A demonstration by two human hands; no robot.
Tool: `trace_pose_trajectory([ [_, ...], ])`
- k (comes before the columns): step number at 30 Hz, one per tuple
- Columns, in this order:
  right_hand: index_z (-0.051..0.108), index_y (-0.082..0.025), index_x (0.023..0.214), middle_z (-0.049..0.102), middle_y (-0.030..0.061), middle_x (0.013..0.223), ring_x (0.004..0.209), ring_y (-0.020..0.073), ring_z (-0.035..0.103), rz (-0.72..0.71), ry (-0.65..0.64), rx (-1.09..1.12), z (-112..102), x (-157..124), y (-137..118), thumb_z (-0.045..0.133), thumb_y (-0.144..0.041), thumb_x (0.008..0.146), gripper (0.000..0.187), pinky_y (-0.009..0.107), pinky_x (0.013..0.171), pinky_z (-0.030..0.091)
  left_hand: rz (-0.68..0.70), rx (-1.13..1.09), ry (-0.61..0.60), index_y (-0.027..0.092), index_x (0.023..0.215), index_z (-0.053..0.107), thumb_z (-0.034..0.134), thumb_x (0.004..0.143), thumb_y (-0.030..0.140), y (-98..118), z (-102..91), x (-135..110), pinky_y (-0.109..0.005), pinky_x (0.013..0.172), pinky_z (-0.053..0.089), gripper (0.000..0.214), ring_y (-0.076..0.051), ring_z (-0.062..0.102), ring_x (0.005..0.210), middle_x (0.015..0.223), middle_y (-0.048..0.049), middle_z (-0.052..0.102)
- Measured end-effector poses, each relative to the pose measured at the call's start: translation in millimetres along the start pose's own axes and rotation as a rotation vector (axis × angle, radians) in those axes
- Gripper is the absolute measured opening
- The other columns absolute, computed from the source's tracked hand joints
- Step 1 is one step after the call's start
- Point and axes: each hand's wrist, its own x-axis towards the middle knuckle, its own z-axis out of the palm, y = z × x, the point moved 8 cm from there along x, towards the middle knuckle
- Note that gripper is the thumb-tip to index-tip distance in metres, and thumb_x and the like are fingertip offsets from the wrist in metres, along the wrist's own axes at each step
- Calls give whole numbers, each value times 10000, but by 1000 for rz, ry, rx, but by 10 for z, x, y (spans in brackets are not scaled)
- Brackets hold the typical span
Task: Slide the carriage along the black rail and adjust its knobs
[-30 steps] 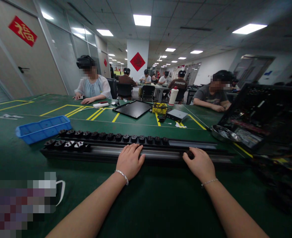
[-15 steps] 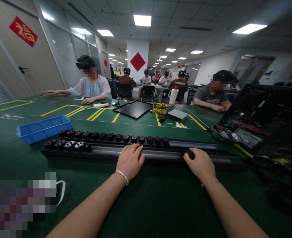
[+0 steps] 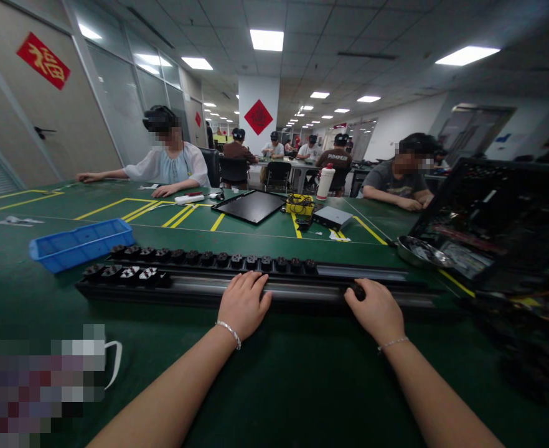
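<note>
Two long black power strip rails lie side by side on the green table. Along the far rail (image 3: 363, 272) runs a row of several black socket modules (image 3: 206, 258), ending right of the middle. The near rail (image 3: 302, 291) carries several modules at its left end, two with white faces (image 3: 139, 274); beyond them a metallic channel shows. My left hand (image 3: 244, 305) lies over the near rail's middle, fingers stretched out. Toward the right end, my right hand (image 3: 378, 309) is closed on a small black socket module (image 3: 359, 291) at the rail, partly hidden by the fingers.
A blue plastic bin (image 3: 83, 242) sits behind the rails' left end. At right are a metal bowl (image 3: 421, 252) and a large open black case (image 3: 503, 218). Farther back lie a black panel (image 3: 251, 206), a yellow box (image 3: 300, 204) and a silver box (image 3: 333, 218). Two people sit across the table.
</note>
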Motion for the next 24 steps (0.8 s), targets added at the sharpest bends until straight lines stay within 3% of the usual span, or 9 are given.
trace_pose_trajectory([
  [5,616,-170,954,616,103,1048,1025,241,526,6,-6,1,5,-2,2,428,-400,778,345,338,807,427,3,-1,4,207,1169,565,378,876,388,1,-1,0,-414,1017,356,393,-220,497,1146,1209,-62,585],
  [14,609,-189,885,621,95,975,963,233,540,14,-14,-6,18,9,16,426,-407,777,304,317,723,428,1,-3,3,210,1178,561,374,876,384,0,2,2,-418,1015,361,396,-221,500,1145,1204,-65,588],
  [24,593,-195,852,622,88,947,933,222,542,6,-6,-12,-5,9,-5,424,-422,787,290,310,738,416,1,-4,-2,204,1170,564,380,873,381,5,-7,4,-416,1018,356,392,-222,497,1148,1203,-66,588],
])
